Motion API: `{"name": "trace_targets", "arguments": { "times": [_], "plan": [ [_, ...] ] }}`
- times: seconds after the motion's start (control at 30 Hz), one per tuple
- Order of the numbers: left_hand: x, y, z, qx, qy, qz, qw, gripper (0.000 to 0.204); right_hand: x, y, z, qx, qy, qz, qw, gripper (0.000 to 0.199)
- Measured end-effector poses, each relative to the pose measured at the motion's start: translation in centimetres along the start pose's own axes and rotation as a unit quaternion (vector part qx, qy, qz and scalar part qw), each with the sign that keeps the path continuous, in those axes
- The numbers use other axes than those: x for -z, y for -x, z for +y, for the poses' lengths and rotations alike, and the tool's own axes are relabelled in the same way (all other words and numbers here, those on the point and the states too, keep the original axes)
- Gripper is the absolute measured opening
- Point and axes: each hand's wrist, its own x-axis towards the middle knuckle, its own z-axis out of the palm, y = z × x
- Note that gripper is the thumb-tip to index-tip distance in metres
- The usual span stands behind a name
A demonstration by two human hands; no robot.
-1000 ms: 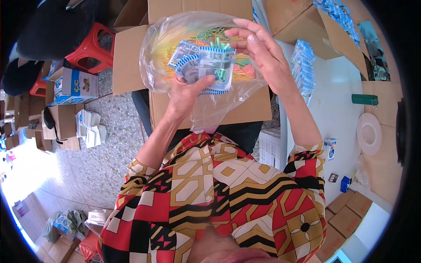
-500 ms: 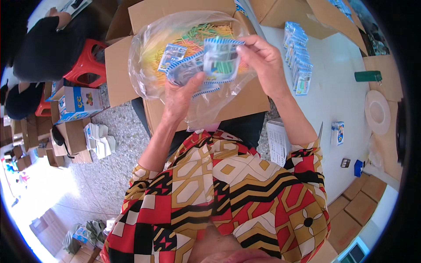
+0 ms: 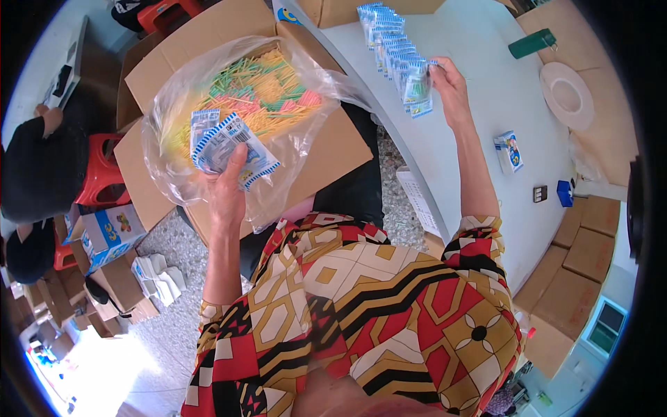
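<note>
My left hand (image 3: 228, 182) holds a fanned bunch of small blue-and-white packets (image 3: 226, 142) over a clear plastic bag (image 3: 243, 111) full of thin coloured sticks. The bag lies in an open cardboard box (image 3: 208, 83). My right hand (image 3: 448, 83) reaches out over the white table (image 3: 486, 42) and grips one filled clear packet (image 3: 419, 87) at the near end of a row of like packets (image 3: 385, 35) laid overlapping on the table.
On the table lie a white plate-like disc (image 3: 568, 94), a green cylinder (image 3: 531, 43), a small printed card packet (image 3: 511, 149) and small blue and dark objects (image 3: 564, 193). Cardboard boxes and red stools (image 3: 104, 170) crowd the floor at left; another person sits there.
My right hand has left the bag and swung right to the table with one packet. My left hand stays at the bag with the bunch. The view has tilted down and right.
</note>
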Motion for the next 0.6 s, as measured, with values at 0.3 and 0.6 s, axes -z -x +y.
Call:
{"name": "trace_targets", "arguments": {
  "times": [0.3, 0.6],
  "plan": [
    [-0.2, 0.3, 0.6, 0.0, -0.041, -0.006, 0.999, 0.026, 2.4, -0.1, 6.0, -0.043, 0.101, 0.012, 0.994, 0.016],
    [-1.5, 0.8, 1.2, -0.006, -0.049, -0.021, 0.999, 0.022, -7.0, 1.6, -5.0, 0.118, 0.213, 0.007, 0.97, 0.025]
  ]
}}
